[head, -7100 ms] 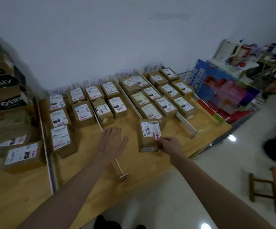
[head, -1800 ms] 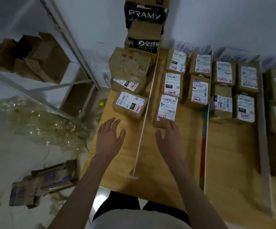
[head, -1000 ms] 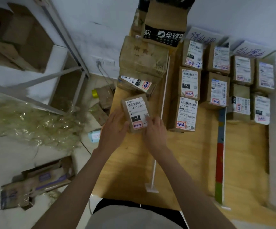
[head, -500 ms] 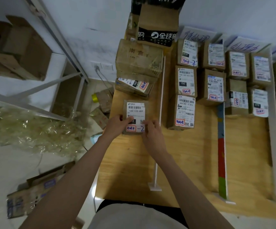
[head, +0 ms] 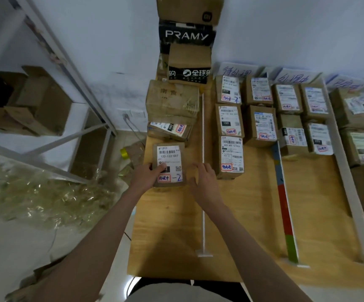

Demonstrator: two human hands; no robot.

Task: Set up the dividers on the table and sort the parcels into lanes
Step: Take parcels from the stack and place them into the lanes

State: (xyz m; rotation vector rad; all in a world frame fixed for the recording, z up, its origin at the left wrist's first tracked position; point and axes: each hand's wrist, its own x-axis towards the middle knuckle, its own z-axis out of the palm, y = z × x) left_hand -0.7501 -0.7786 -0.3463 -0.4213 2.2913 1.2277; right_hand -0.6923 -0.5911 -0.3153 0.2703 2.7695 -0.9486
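Note:
A small brown parcel (head: 169, 164) with a white label marked 122-122-007 lies flat on the wooden table (head: 168, 236), in the leftmost lane. My left hand (head: 145, 176) grips its left edge, thumb on the label. The fingers of my right hand (head: 203, 177) lie loosely against the parcel's right side, just left of the thin white divider (head: 203, 203). Right of it, labelled parcels (head: 231, 153) fill a lane in rows. Further right run a coloured divider (head: 284, 205) and a broad white divider (head: 351, 192), with more parcels beyond.
Behind the held parcel another labelled parcel (head: 169, 129) lies under a tall stack of cardboard boxes (head: 185, 62) against the wall. A metal shelf frame (head: 72, 68) with boxes stands left of the table, and crumpled clear plastic (head: 35, 192) covers the floor.
Both hands reached the parcel in the left lane, turned it straight and drew it slightly nearer. My right hand has slipped off its label to its right side.

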